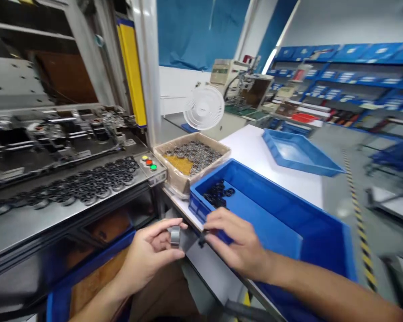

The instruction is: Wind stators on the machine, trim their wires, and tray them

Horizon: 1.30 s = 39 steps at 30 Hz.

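Between the thumb and fingers of my left hand (151, 250) is a short grey metal ring (175, 237). My right hand (237, 241), over the near edge of the blue bin, pinches a small black part (202, 238) whose exact kind I cannot make out. The two hands face each other a short way apart, and the ring and the black part do not touch. More black parts (220, 192) lie heaped in the far left corner of the deep blue bin (322, 223), just beyond my right hand.
Rows of dark ring-shaped parts (87, 183) cover the machine ledge at left, beside a button box (152, 169). A lined carton (188, 179) holds many small metal parts. Behind it stands a white fan (204, 107). A lighter blue tray (298, 154) rests on the white table (251, 147).
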Motion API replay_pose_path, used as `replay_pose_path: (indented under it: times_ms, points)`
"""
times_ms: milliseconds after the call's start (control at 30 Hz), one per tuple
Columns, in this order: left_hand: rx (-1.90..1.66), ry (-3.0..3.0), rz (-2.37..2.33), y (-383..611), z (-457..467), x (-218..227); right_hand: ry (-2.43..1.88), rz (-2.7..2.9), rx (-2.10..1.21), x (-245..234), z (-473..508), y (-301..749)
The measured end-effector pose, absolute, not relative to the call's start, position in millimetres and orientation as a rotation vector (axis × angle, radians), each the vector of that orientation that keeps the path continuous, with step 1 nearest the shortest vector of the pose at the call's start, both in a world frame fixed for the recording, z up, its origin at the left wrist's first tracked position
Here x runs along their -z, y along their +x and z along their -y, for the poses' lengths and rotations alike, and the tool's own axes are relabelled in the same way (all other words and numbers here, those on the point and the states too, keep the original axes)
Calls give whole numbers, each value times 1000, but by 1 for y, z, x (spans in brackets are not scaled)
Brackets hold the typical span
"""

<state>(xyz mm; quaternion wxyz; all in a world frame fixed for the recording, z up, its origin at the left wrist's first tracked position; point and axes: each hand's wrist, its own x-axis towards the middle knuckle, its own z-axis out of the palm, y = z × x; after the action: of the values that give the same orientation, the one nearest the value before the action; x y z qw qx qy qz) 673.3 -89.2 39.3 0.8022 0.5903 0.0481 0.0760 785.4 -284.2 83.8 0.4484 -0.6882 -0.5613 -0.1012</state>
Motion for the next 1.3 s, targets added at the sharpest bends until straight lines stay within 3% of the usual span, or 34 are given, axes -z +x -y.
replay_pose_path:
  times_ms: [533,733,1300]
  points:
    - [-210,1206,-33,659,117,-46,-1530,1575,230,-70,279,759]
    - [-191,1223,-56,656,110,-43,-1623,1682,466,-66,279,765]
    - [-199,1310,-86,659,109,-45,-1632,1777,613,-69,280,772]
